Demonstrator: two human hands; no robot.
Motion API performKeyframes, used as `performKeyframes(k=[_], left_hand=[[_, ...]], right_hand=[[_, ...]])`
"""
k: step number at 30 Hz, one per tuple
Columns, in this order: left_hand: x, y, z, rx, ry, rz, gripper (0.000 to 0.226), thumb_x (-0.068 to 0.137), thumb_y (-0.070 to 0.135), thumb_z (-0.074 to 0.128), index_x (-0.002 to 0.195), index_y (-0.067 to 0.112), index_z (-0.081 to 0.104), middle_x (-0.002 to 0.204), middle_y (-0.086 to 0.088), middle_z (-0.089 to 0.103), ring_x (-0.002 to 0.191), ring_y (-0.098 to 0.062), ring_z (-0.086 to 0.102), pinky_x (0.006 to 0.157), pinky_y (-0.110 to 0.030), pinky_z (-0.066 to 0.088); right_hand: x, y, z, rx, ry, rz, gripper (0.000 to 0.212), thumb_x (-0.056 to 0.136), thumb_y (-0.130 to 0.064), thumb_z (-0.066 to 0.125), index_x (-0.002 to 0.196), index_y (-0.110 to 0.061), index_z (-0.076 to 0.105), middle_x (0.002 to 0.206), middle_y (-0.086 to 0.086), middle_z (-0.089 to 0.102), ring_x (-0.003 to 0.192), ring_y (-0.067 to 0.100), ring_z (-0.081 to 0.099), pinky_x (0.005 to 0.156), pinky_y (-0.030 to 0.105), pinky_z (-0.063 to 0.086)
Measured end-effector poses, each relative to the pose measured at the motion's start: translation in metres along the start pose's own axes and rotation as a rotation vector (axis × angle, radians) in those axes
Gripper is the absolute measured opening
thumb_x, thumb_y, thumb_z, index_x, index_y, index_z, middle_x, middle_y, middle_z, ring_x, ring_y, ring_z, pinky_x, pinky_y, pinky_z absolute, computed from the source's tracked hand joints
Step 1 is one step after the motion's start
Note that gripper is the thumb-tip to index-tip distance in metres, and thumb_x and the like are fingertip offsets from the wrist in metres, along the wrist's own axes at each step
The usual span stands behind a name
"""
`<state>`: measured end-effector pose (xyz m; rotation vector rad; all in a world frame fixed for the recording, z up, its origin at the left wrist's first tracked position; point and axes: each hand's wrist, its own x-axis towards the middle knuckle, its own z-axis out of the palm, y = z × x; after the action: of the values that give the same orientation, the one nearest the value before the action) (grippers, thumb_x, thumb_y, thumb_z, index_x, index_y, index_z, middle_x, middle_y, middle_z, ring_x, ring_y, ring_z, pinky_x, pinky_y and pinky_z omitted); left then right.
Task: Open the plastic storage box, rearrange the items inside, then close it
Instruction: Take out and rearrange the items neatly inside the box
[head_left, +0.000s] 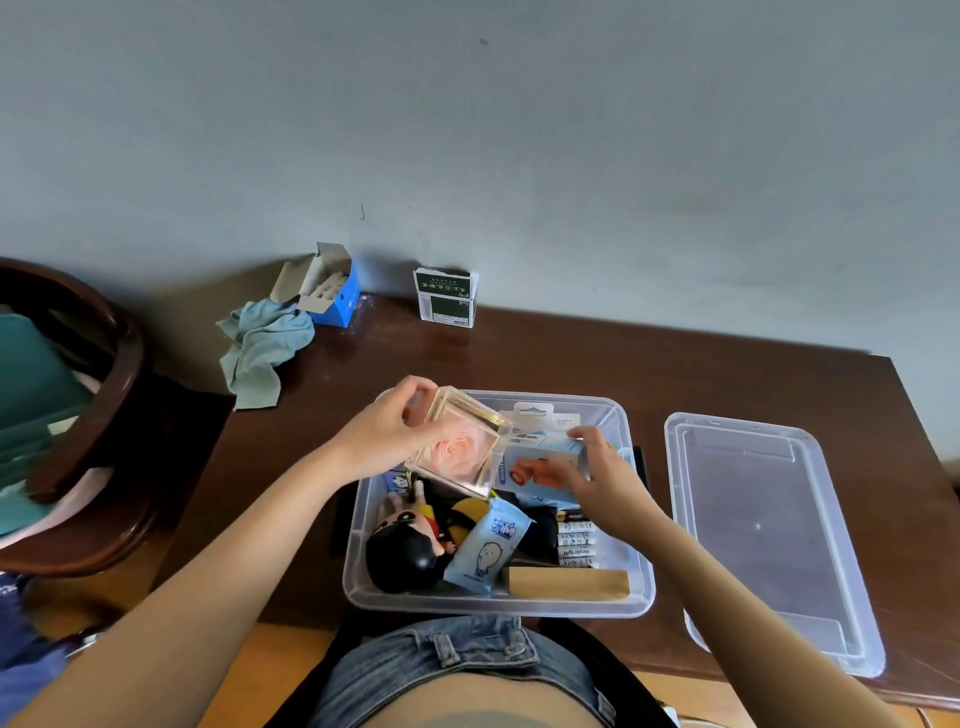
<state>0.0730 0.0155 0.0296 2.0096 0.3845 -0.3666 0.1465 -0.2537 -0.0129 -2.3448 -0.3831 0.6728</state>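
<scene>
Storage box, clear plastic, sat open on the dark wooden desk right in front of the person. Its lid lay flat on the desk just to the right, apart from it. Left hand held a clear square case tilted over the box's far-left corner, fingers wrapped on its top edge. Right hand was inside the box, fingers on a blue carton; couldn't tell if gripping or just touching. Also inside: a black-haired figurine, a light-blue tissue pack, batteries, a tan flat box. Far edge of desk: crumpled teal cloth, open blue carton, green-white box.
</scene>
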Motion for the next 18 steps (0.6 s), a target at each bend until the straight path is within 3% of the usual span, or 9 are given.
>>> performKeyframes(k=[4,7,10,14,18], left_hand=[[-0.009,-0.003,0.006,-0.147,-0.28,-0.042,0.05,0.079,0.063,0.058,0.114,0.028,0.053,0.109,0.006,0.067,0.098,-0.001,0.065,0.082,-0.018,0.046],[-0.012,-0.008,0.026,-0.058,-0.378,-0.029,0.052,0.081,0.062,0.055,0.117,0.024,0.05,0.112,0.006,0.063,0.1,0.001,0.062,0.086,-0.021,0.048],[-0.011,-0.009,0.036,0.063,-0.421,-0.005,0.049,0.084,0.062,0.054,0.12,0.03,0.047,0.115,0.003,0.056,0.108,-0.01,0.057,0.098,-0.033,0.044],[-0.005,0.002,0.038,0.262,-0.506,-0.031,0.054,0.079,0.07,0.052,0.118,0.035,0.041,0.101,0.008,0.05,0.096,-0.015,0.054,0.089,-0.037,0.045],[0.001,0.009,0.042,0.315,-0.529,-0.04,0.037,0.086,0.063,0.05,0.104,0.032,0.043,0.095,0.013,0.043,0.081,-0.008,0.046,0.079,-0.031,0.04]], right_hand=[[0.004,-0.004,-0.002,0.06,0.059,-0.008,0.041,0.097,-0.048,0.037,0.128,-0.021,0.036,0.108,0.001,0.065,0.09,0.015,0.064,0.078,0.035,0.054],[0.005,-0.004,-0.006,-0.013,0.144,-0.016,0.04,0.097,-0.049,0.034,0.125,-0.02,0.039,0.094,0.0,0.064,0.076,0.013,0.062,0.063,0.03,0.049],[0.001,-0.003,-0.005,-0.113,0.189,-0.027,0.044,0.095,-0.055,0.031,0.126,-0.025,0.037,0.098,0.0,0.062,0.079,0.017,0.063,0.065,0.034,0.053],[-0.001,-0.001,-0.005,-0.192,0.273,-0.058,0.052,0.088,-0.063,0.032,0.125,-0.027,0.037,0.096,-0.008,0.06,0.076,0.012,0.06,0.055,0.026,0.05],[-0.002,0.0,-0.007,-0.132,0.303,-0.074,0.058,0.079,-0.073,0.037,0.122,-0.032,0.038,0.1,-0.01,0.058,0.084,0.013,0.062,0.066,0.036,0.058]])
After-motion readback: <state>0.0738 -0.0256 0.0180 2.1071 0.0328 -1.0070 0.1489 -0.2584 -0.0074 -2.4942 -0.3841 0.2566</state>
